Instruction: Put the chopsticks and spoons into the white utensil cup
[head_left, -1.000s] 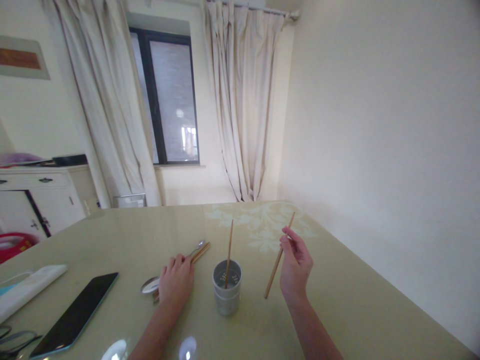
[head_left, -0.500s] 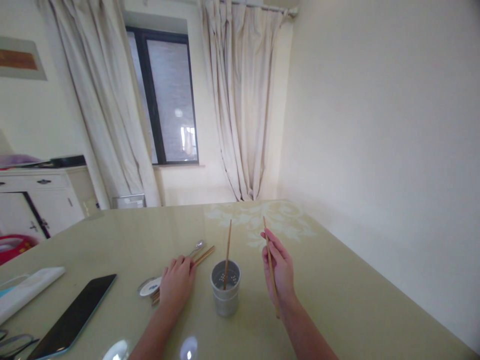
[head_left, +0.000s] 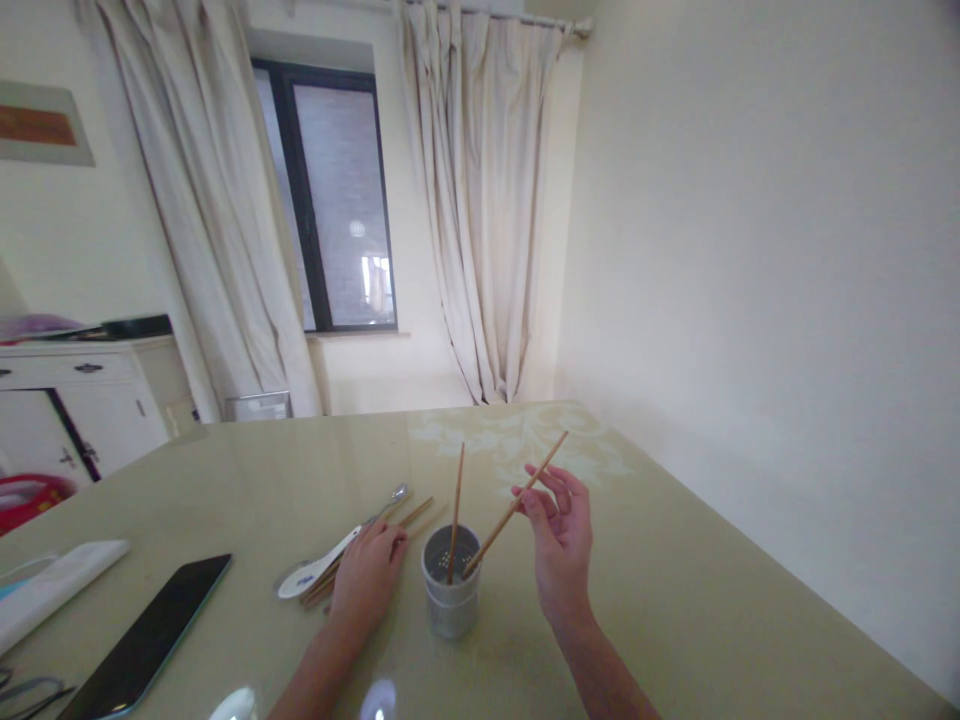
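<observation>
In my right hand [head_left: 561, 540], a wooden chopstick [head_left: 517, 502] is pinched between thumb and fingers. It slants down to the left, its lower end at the mouth of a grey cup [head_left: 453, 605] with holes in its bottom. Another chopstick [head_left: 457, 500] stands inside the cup, leaning slightly. To the cup's left, my left hand [head_left: 369, 570] lies over a bunch of chopsticks [head_left: 319, 592], its fingers curled around a chopstick [head_left: 429, 521] whose tip points toward the cup. Beside them are a white spoon [head_left: 309, 574] with a blue mark and a metal spoon [head_left: 400, 492].
A black phone or tablet [head_left: 146, 640] lies on the glossy table [head_left: 712, 620] at the left. Near it are a white flat object [head_left: 60, 585] and a dark cable [head_left: 34, 690]. The wall [head_left: 787, 300] runs along the right side.
My right hand has turned the chopstick over toward the left, bringing its lower end to the cup. My left hand has shifted slightly right, exposing the white spoon and separating a chopstick from the bunch.
</observation>
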